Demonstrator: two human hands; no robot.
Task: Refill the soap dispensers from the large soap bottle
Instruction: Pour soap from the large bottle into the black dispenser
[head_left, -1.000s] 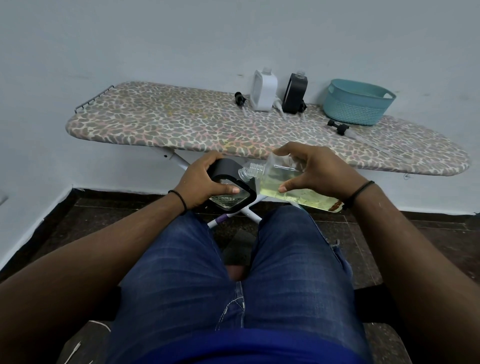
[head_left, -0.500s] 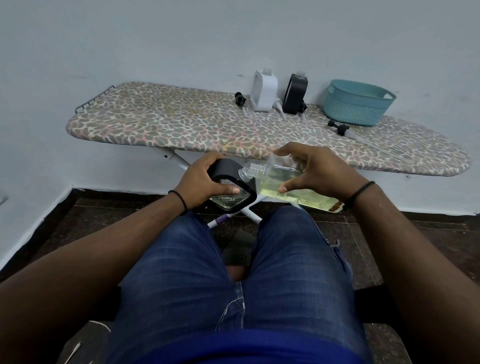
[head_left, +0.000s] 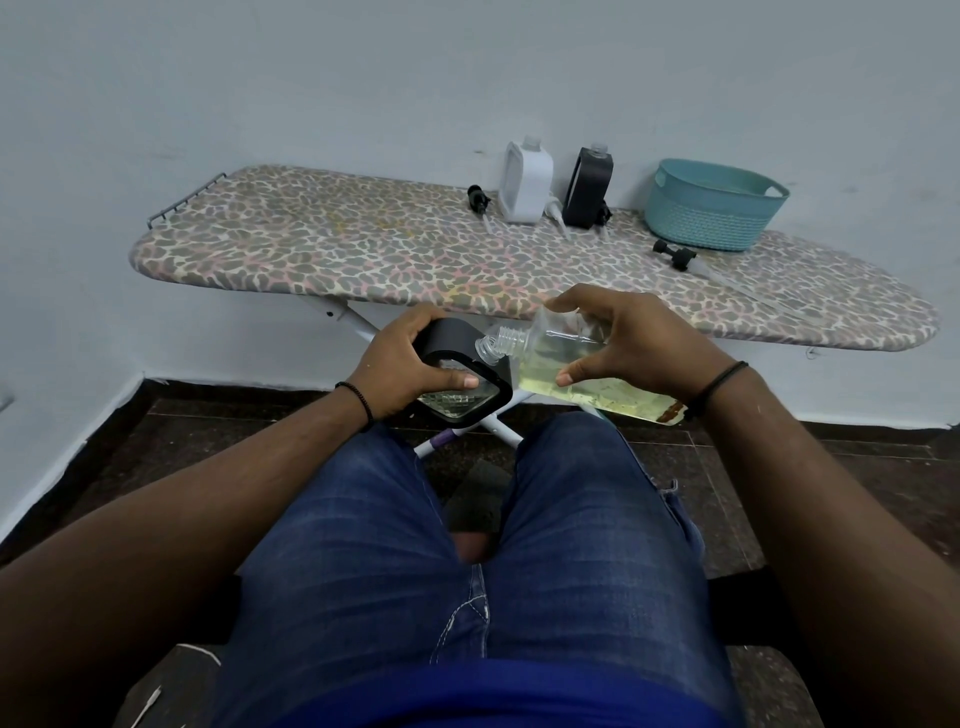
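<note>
1. Essentially nothing has changed over the last second: left hand clamps the black soap dispenser; right hand grips the large soap bottle, tilted, neck at the dispenser's mouth.
2. Pouring judged ongoing.
3. Two dispensers wait on the surface.

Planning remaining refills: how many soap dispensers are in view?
3: a black dispenser gripped in the left hand, a white dispenser and another black one standing on the ironing board.
</note>
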